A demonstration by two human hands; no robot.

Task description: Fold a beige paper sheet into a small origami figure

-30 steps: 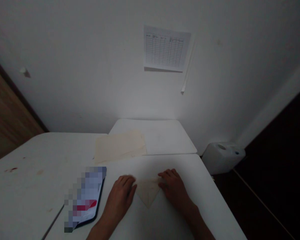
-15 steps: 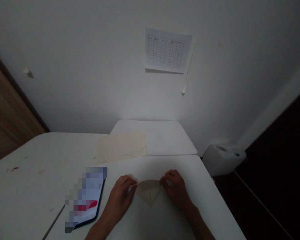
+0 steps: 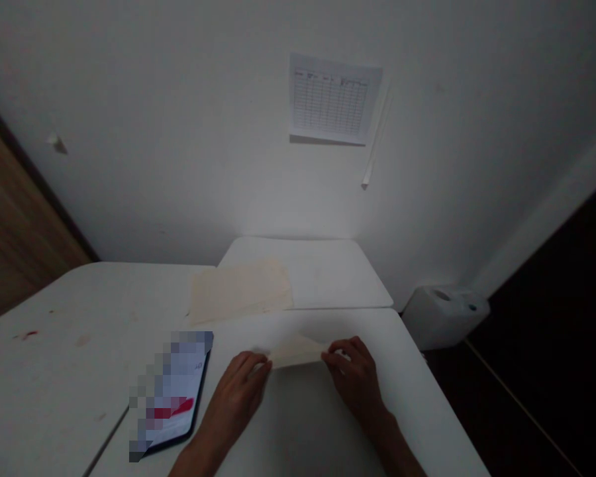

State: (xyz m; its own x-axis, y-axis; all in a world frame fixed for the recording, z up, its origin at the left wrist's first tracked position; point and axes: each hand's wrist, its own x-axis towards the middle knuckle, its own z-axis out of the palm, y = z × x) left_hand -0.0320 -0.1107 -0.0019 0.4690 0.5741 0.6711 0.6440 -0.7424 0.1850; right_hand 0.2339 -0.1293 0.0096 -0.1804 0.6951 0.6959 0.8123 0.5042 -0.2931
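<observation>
A small folded cream paper [image 3: 297, 351] lies on the white table [image 3: 298, 424] between my two hands, its near point turned up and away from me. My left hand [image 3: 238, 394] pinches the paper's left corner with closed fingertips. My right hand [image 3: 355, 377] pinches its right corner the same way. Both forearms reach in from the bottom edge.
A tablet [image 3: 173, 394] with a lit screen lies left of my left hand. A stack of cream sheets [image 3: 239, 289] rests farther back. A smaller white table [image 3: 328, 275] stands against the wall, a printed chart [image 3: 332, 99] hangs above it, and a white box [image 3: 444, 311] sits on the floor at right.
The paper's downward-pointing triangle has been lifted and folded up away from me. Both hands went from lying on its corners to pinching them.
</observation>
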